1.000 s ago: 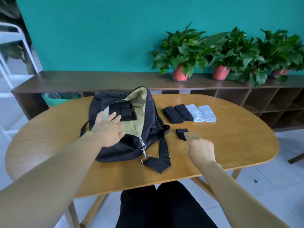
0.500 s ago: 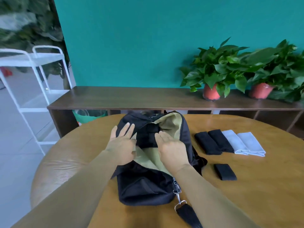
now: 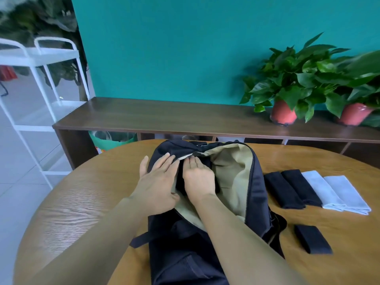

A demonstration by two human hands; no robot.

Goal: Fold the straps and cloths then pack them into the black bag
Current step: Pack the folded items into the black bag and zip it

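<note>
While both hands are busy at the mouth of the black bag [image 3: 257,188], what is left to pack lies on the desk [image 3: 82,202] to the bag's right, and the coming move turns on that. The left hand [image 3: 158,182] lies flat on the bag's left flap, its fingers [image 3: 164,161] straight and slightly spread, gripping nothing. The right hand [image 3: 198,177] is inside the opening, its fingers [image 3: 194,161] straight and close together, pressing on dark folded pieces [image 3: 208,162] that sit against the tan lining; what these pieces are cannot be told for certain. Just beside the bag's right wall, towards the person, lies a folded black strap [image 3: 312,239]. Its long axis runs roughly away from the person, with the near end slanting away from the bag. Further from the person, also right of the bag, four folded cloths lie side by side and touching: two black cloths [image 3: 282,189] next to the bag, then two pale cloths [image 3: 347,194] beyond them, all with the same slant. The right hand is plainly the nearer one to everything outside the bag. I judge it should go rightwards over the bag's rim, probably to the strap first, closing across its short width, while the left hand holds the flap down
</note>
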